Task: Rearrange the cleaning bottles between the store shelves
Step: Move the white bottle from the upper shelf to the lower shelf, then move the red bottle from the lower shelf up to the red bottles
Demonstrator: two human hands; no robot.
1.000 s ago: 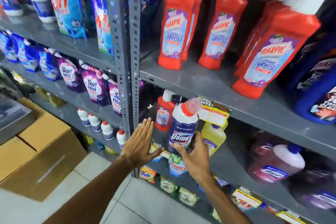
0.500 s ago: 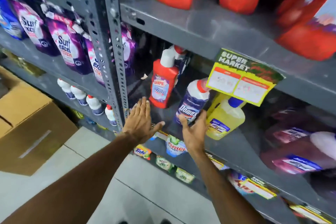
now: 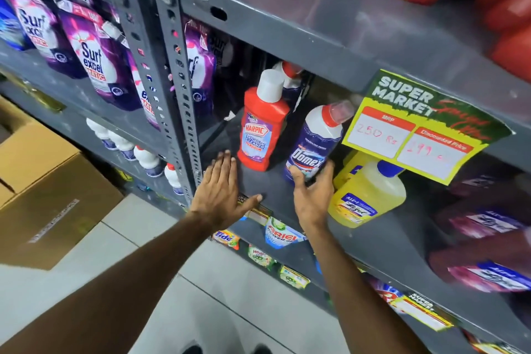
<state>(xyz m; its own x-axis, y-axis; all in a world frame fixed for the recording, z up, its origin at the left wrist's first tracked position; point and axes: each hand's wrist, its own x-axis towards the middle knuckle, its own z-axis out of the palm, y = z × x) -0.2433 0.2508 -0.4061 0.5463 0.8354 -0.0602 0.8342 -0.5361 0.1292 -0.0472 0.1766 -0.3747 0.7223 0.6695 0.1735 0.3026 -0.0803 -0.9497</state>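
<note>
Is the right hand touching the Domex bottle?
Touching. The head view shows the right hand wrapped around the base of the Domex bottle, thumb and fingers on its sides.

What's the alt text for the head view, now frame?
The right hand holds a tilted Domex bottle by its base on a grey shelf, between a red Harpic bottle and a yellow bottle. The left hand lies open and flat on the shelf edge.

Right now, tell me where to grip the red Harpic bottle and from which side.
Grip the Harpic bottle around its flat red body, below the white cap. Come from the front-left, where the open left hand rests on the shelf; the Domex bottle leans close on its right.
</note>
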